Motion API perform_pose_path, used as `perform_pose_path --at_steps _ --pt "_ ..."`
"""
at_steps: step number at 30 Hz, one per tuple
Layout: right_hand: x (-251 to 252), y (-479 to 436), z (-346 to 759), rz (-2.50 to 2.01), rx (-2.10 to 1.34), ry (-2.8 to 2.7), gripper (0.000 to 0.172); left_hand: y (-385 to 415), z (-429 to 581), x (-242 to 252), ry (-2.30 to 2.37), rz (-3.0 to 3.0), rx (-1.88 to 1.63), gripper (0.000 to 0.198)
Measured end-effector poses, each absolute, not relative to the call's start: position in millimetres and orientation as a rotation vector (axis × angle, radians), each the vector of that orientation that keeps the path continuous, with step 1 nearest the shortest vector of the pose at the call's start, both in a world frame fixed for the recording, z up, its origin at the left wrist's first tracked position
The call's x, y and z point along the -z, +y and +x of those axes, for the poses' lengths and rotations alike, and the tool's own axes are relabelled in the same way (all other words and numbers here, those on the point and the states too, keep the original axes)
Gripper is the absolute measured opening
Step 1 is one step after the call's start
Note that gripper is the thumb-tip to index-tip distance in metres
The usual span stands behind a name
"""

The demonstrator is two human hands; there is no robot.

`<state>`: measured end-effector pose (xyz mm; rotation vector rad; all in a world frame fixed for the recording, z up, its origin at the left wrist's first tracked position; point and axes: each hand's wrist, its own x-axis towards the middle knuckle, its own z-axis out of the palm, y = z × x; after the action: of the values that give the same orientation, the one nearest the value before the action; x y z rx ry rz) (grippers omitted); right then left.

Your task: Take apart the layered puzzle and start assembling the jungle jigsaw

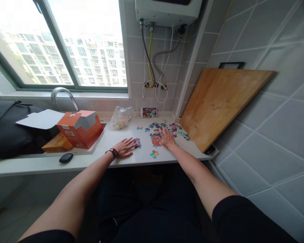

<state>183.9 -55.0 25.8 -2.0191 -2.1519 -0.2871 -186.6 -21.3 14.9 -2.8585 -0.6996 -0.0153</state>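
Jigsaw pieces (155, 135) lie spread on the white counter (121, 158), and I have both hands flat among them, fingers open and spread, grasping nothing. My left hand (124, 147) has its fingertips touching a small cluster of pieces (137, 143). My right hand (168, 138) presses on the edge of the main scatter, a loose piece (154, 154) just beside it. Farther off, a clear plastic bag (120, 118) of pieces sits near an orange box (79, 130) and a picture card (148, 112), while a wooden cutting board (218, 104) leans against the tiled wall (276, 135).
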Motion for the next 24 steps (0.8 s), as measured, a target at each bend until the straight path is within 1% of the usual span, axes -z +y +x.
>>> perform_pose_path --at_steps 4,7,9,13,15,20,24 --pt "-29.4 -79.3 186.5 -1.850 0.164 -2.080 0.061 -24.3 -185.1 -17.9 -0.729 -2.842 0.015 0.067" --pt "-26.7 -103.0 174.0 -1.547 0.048 -2.290 0.056 -26.6 -184.4 -17.8 -0.771 -2.822 -0.003 0.066" --pt "-22.6 -118.4 162.4 -1.436 -0.016 -2.404 0.057 -27.7 -184.2 -17.0 -0.787 -2.812 -0.003 0.065" --pt "-13.8 -137.6 145.9 -1.620 -0.089 -2.319 0.062 -30.3 -184.0 -15.8 -0.807 -2.790 -0.001 0.064" --pt "-9.8 -140.9 142.9 -1.705 -0.139 -2.214 0.058 -32.4 -183.9 -15.9 -0.822 -2.774 0.004 0.064" --pt "-2.3 -137.9 140.1 -1.730 -0.308 -1.964 0.044 -37.7 -183.8 -15.8 -0.829 -2.721 0.010 0.062" --pt "1.5 -127.9 138.6 -1.768 -0.549 -1.742 0.041 -39.9 -183.8 -15.4 -0.843 -2.696 0.044 0.061"
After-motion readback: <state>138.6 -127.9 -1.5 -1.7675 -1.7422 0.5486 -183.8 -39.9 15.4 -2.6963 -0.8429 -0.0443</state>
